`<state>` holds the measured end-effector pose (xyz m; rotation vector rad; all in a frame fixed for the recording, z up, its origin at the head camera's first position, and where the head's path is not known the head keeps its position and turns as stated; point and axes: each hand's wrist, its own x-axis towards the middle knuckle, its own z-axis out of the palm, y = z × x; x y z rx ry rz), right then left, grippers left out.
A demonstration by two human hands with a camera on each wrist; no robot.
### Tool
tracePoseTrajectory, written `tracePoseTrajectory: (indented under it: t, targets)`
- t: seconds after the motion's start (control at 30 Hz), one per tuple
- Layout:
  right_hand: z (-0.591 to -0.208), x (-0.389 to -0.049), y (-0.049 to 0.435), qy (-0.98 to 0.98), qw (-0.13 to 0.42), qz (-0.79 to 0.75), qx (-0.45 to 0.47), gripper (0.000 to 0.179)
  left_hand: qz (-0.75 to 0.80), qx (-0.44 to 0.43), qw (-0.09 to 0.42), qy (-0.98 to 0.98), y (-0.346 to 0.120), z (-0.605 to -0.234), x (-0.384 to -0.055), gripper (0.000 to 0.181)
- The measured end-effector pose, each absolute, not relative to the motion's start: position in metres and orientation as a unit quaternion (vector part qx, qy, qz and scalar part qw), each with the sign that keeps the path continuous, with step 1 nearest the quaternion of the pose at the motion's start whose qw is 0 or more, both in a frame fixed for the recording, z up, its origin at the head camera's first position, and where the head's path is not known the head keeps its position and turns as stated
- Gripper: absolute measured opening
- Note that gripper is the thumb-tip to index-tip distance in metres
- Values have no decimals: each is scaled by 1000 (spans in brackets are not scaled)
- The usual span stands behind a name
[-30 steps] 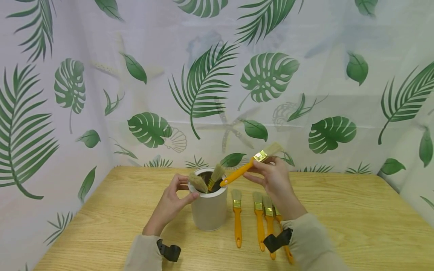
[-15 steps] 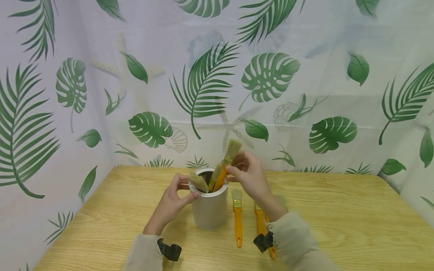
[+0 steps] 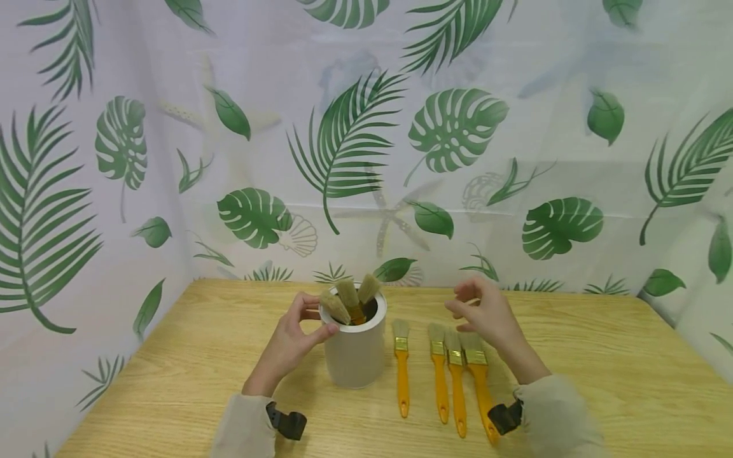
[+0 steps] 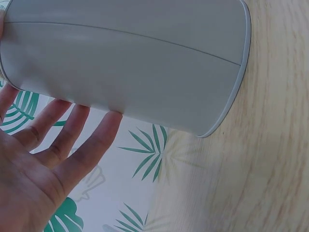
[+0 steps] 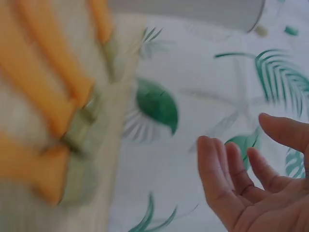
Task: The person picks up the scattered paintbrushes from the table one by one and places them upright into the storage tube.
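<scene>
A grey-white cylindrical container (image 3: 355,356) stands upright on the table, with three paintbrushes (image 3: 350,299) in it, bristles up. My left hand (image 3: 289,343) holds the container at its left side, thumb on the front rim and fingers around the far side; in the left wrist view, fingertips (image 4: 112,118) touch its wall. To the right, my right hand (image 3: 487,312) hovers above the table, holding nothing, fingers loosely bent. Below it lie three orange-handled paintbrushes (image 3: 457,381) side by side, the rightmost wider. Another paintbrush (image 3: 403,372) lies apart, closer to the container.
The wooden table (image 3: 601,356) reaches back to a white curtain (image 3: 366,159) printed with green leaves, which also runs along both sides. Each wrist carries a black camera mount (image 3: 286,422).
My right hand has put a paintbrush into the container, let go, and moved back right over the lying brushes. My left hand has stayed on the container.
</scene>
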<state>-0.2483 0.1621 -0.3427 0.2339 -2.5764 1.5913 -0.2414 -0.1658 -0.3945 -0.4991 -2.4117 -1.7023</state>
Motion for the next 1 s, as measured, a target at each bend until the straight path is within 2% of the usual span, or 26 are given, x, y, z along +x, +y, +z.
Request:
tracePoseTrajectory:
  t: [0.23,0.5,0.63,0.7,0.8,0.87,1.0]
  targets:
    - [-367,-249,208,-878,-48,476,19,40,-566,-157,66,-807,-167,-395,-241,40]
    - [-390,-246,225,-882,-150,446,-7,50,-567,-158,65,-806,-166,-395,-240,39]
    - [-397,-241,223,-881,-182,436,-14,45,-570,-158,62,-804,-166,-393,-240,38]
    - [-399,-240,220,-886,-194,421,-16,30,-569,-159,63,-804,-165,-394,-240,38]
    - [-400,-239,217,-893,-208,399,-19,39,-568,-161,66,-804,-165,-394,-241,38]
    - [-400,-238,215,-900,-210,382,-18,51,-568,-161,67,-804,-165,-395,-241,39]
    - [-401,-238,214,-900,-202,387,-7,53,-567,-159,68,-805,-165,-394,-241,39]
